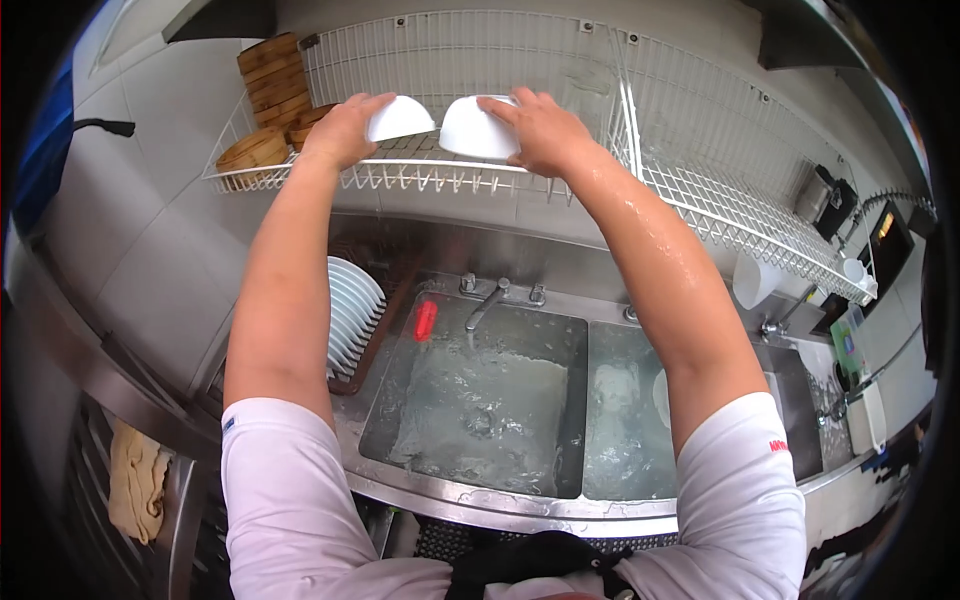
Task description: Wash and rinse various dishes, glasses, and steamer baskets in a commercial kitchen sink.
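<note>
My left hand (341, 131) grips a white bowl (400, 120), which is tipped over with its rim downward. In my right hand (549, 133) is another upside-down white bowl (480, 129), held by its side. Both bowls are at the white wire rack (450, 166) on the wall above the sink; whether they rest on its shelf I cannot tell. A small gap parts the two bowls. Below my arms, water runs from the faucet (487, 304) into the water-filled left sink basin (480, 420).
Bamboo steamers (253, 156) stand at the rack's left end. White plates (352, 311) stand upright in a brown dish rack (381, 337) left of the sink. A red object (425, 321) lies at the left basin's back corner. The right basin (622, 420) also holds water. A tan cloth (137, 480) hangs lower left.
</note>
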{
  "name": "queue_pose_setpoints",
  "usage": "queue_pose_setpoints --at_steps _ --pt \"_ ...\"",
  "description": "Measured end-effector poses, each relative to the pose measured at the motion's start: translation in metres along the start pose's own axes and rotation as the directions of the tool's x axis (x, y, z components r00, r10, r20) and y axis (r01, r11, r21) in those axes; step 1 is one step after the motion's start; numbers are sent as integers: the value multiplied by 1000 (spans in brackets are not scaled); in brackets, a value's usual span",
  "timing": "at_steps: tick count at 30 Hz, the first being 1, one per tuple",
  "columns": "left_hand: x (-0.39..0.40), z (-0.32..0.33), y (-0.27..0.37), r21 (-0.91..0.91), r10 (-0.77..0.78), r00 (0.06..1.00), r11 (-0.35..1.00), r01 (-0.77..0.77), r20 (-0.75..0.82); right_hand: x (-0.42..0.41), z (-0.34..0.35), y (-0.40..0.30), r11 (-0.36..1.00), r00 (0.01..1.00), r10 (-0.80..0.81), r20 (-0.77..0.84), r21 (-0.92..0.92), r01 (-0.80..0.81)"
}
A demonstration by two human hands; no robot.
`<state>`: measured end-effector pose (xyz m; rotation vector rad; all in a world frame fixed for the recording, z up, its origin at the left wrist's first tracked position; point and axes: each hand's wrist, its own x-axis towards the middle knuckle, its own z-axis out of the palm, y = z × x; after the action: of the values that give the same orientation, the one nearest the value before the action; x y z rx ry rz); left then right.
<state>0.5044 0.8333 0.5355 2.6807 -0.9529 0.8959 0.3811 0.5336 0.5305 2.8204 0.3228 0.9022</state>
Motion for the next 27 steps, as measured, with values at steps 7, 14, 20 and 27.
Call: queue_pose_setpoints --at_steps 7,14,20,27 --pt "19 24 -21 -242 -77 971 961 133 227 11 21 23 966 968 123 -217 250 -67" --pt "-20 42 -3 -183 -24 735 974 -136 -677 -139 41 -22 891 673 75 -736 353 287" --pt "-226 168 211 -728 -66 972 675 -123 -225 -481 176 -64 656 882 428 197 604 -454" --pt "-327 273 472 -820 352 784 472 323 511 -717 140 56 512 612 647 455 336 -791"
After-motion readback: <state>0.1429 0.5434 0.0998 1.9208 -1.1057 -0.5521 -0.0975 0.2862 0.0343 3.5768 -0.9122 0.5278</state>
